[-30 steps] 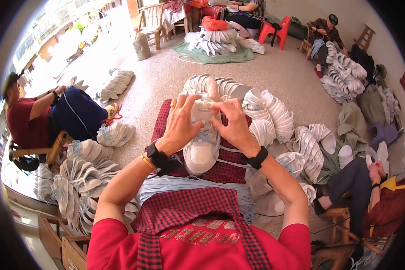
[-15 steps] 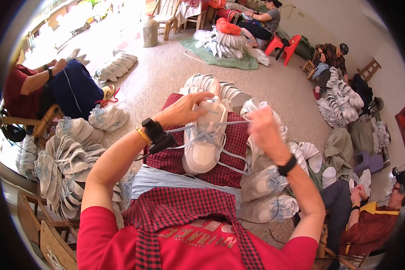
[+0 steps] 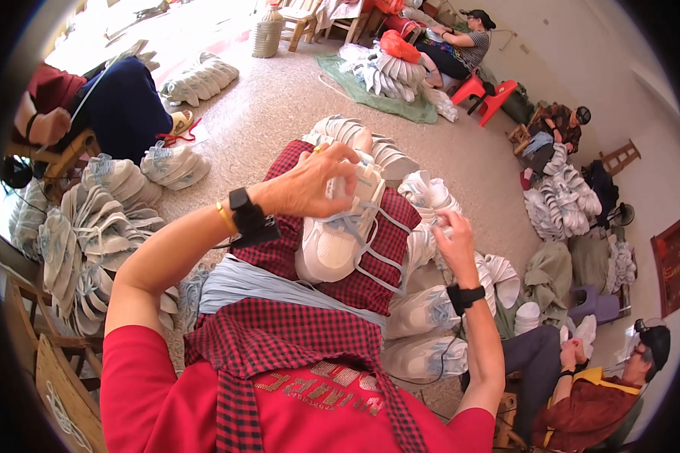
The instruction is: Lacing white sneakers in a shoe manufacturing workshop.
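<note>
My left hand (image 3: 310,185) clamps the white sneaker (image 3: 338,234) on my lap while my right hand (image 3: 452,235) pulls its pale blue lace (image 3: 370,253) taut, lacing only partly done

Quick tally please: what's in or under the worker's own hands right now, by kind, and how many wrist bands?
White shoe on the lap, under the left hand: 1
Pale blue lace, its end pulled by the right hand: 1
Black wrist bands: 2
Yellow bangle: 1
Total: 5
</note>
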The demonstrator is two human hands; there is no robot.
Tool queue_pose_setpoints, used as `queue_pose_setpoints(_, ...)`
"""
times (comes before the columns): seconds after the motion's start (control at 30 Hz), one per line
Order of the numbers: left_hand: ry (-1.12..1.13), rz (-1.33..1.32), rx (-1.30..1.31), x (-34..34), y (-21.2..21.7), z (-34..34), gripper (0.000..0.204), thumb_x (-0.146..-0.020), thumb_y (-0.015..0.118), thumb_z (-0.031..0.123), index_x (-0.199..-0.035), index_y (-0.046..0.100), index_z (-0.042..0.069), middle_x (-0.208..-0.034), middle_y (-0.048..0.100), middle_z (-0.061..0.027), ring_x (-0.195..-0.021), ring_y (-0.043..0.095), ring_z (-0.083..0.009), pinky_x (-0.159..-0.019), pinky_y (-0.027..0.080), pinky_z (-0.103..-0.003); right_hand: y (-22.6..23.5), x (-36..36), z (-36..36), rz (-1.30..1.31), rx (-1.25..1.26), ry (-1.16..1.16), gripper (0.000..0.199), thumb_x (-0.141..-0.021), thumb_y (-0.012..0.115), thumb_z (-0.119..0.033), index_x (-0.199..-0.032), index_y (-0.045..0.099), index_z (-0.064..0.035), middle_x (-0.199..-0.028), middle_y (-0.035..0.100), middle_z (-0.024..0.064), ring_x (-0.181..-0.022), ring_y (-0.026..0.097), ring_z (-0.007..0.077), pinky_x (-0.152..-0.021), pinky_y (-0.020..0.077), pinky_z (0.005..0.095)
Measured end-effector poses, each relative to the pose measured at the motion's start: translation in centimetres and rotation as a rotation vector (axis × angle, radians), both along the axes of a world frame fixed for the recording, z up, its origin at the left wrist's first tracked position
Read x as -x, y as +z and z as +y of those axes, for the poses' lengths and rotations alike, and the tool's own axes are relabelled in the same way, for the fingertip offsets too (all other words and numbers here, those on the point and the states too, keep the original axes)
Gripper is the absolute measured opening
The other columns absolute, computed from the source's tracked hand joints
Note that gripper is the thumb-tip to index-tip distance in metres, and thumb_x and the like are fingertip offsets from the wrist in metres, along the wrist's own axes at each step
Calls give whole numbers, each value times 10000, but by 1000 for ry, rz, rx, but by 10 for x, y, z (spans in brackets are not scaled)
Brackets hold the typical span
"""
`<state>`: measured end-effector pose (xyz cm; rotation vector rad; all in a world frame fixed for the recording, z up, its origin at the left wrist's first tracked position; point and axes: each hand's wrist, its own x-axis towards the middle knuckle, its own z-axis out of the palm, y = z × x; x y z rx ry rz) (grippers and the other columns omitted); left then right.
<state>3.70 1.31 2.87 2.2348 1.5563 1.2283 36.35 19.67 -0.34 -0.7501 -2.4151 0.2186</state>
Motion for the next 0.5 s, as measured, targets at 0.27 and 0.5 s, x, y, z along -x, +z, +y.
queue_pose_setpoints(0.27, 132, 452, -50, -12, -25, -33, 218, -680, 775, 186, -844, 668, 89, -1529, 384, -147, -1357, 379, -360, -1101, 284, -538, 41, 85, -76, 5, 42, 117, 182, -844, 681, -80, -1003, 626, -9, -965, 590, 143, -930, 609, 319, -832, 507, 405)
queue_pose_setpoints(0.5, -12, -93, 124, 9, -8, -26, 247, -821, 740, 236, -763, 616, 31, -1507, 408, -163, -1313, 454, -323, -1094, 365, -436, 16, 79, -60, 44, 478, 242, 111, -920, 628, -109, -910, 593, -4, -814, 641, 82, -657, 598, 245, -645, 491, 352)
